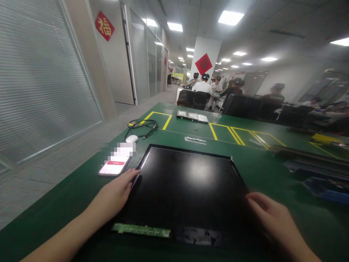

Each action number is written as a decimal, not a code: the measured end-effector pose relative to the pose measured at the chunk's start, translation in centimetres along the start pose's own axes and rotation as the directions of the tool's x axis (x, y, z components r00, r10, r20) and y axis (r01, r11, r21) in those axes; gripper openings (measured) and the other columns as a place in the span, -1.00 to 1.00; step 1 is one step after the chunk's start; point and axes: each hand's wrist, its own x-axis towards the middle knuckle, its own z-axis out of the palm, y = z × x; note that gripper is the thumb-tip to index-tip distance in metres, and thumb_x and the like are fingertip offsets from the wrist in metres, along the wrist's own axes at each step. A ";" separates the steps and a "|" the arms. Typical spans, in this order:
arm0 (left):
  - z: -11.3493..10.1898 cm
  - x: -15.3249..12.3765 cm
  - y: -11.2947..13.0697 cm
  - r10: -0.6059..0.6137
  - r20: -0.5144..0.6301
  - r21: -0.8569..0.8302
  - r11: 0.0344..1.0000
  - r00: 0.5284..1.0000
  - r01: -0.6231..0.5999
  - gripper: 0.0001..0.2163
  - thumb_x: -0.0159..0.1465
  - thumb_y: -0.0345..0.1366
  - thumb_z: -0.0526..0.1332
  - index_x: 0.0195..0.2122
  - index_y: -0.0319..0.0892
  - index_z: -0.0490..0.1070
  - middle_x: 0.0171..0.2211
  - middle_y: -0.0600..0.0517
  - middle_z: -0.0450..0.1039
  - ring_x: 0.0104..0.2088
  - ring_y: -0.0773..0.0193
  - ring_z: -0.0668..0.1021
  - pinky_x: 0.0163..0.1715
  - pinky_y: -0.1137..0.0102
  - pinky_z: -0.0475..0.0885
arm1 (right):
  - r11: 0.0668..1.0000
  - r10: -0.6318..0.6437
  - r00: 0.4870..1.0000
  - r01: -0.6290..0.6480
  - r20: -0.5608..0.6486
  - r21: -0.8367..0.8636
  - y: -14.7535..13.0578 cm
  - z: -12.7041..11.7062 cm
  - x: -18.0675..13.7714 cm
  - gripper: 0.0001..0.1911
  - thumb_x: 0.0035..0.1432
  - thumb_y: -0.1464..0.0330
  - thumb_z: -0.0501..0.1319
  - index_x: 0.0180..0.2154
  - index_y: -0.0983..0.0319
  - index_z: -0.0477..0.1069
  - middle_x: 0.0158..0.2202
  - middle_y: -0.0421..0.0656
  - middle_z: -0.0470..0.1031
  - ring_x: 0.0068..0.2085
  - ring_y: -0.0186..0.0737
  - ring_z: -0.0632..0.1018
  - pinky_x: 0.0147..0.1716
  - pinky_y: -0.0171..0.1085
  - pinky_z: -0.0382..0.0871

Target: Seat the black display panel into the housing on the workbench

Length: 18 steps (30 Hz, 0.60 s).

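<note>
A black screen (188, 193) lies face up on a green table (81, 189), near and central, with a pale glare on its surface. The person's hands are well apart, one at each side: the left hand (116, 193) touches the screen's left edge with its fingertips, and the right hand (275, 214) is at the right edge. Whether either hand grips or only rests cannot be told. A green circuit board (141, 230) runs along the near edge, on the left. Left of the screen is a lit phone (114, 165); just beyond it are a white oval object (132, 139) and a coiled black cable (145, 125). Farther off, three drives (192, 116) lie side by side near a clear cup (217, 116).
</note>
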 end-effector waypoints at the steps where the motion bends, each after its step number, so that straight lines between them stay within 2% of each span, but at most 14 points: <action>1: -0.3 0.0 0.2 -0.015 -0.013 -0.050 0.999 1.000 0.014 -0.58 0.22 -0.27 0.07 0.06 -0.09 0.52 0.10 -0.09 0.58 0.15 -0.13 0.51 0.12 0.03 0.37 | 1.000 -0.002 1.000 0.002 -0.005 -0.003 0.0 0.0 0.0 -0.64 0.00 0.02 0.15 -0.39 0.06 0.61 -0.39 -0.19 0.68 -0.37 -0.06 0.66 -0.40 -0.24 0.50; 4: -1.0 0.0 0.6 -0.078 -0.049 -0.235 0.970 0.996 0.065 -0.65 0.18 -0.21 0.15 -0.03 -0.02 0.57 -0.02 -0.04 0.65 0.04 -0.13 0.59 0.07 0.04 0.40 | 1.000 0.008 1.000 -0.008 -0.002 -0.011 0.0 0.1 0.2 -0.62 -0.05 -0.02 0.15 -0.40 0.04 0.61 -0.38 -0.19 0.68 -0.36 -0.04 0.66 -0.40 -0.22 0.51; 7: -1.3 0.1 1.0 -0.166 -0.049 -0.469 0.874 0.985 0.124 -0.67 0.15 -0.14 0.22 -0.07 -0.03 0.57 -0.07 -0.04 0.67 -0.03 -0.09 0.63 0.00 0.10 0.46 | 0.999 0.041 0.999 -0.041 0.024 -0.003 0.0 0.0 0.4 -0.60 -0.10 -0.05 0.15 -0.42 0.02 0.62 -0.38 -0.18 0.69 -0.36 0.00 0.67 -0.38 -0.19 0.53; 12: -1.0 0.3 1.3 -0.345 0.044 -0.777 0.579 0.937 0.249 -0.64 0.05 -0.16 0.37 -0.10 -0.08 0.53 -0.05 -0.06 0.66 -0.07 0.00 0.66 -0.11 0.22 0.54 | 0.996 0.087 0.996 -0.087 0.022 0.020 0.1 -0.2 0.6 -0.56 -0.17 -0.09 0.14 -0.45 0.01 0.63 -0.38 -0.16 0.69 -0.37 0.05 0.67 -0.40 -0.14 0.53; 15: -0.5 0.3 1.4 -0.405 0.153 -0.864 0.387 0.901 0.321 -0.62 0.03 -0.28 0.41 -0.09 -0.08 0.50 -0.17 -0.04 0.69 -0.21 0.05 0.70 -0.19 0.22 0.58 | 0.995 0.102 0.995 -0.102 0.013 0.018 0.6 0.1 0.8 -0.55 -0.17 -0.11 0.13 -0.46 -0.01 0.63 -0.38 -0.15 0.69 -0.39 0.06 0.66 -0.41 -0.13 0.53; 18: -0.1 0.2 1.5 -0.406 0.271 -0.893 0.233 0.873 0.385 -0.49 0.04 -0.37 0.41 0.06 -0.08 0.42 -0.32 -0.01 0.69 -0.33 0.04 0.72 -0.26 0.17 0.61 | 0.993 0.113 0.994 -0.113 0.003 0.031 1.2 0.5 0.9 -0.56 -0.16 -0.11 0.14 -0.46 -0.02 0.63 -0.38 -0.16 0.69 -0.40 0.03 0.65 -0.41 -0.14 0.52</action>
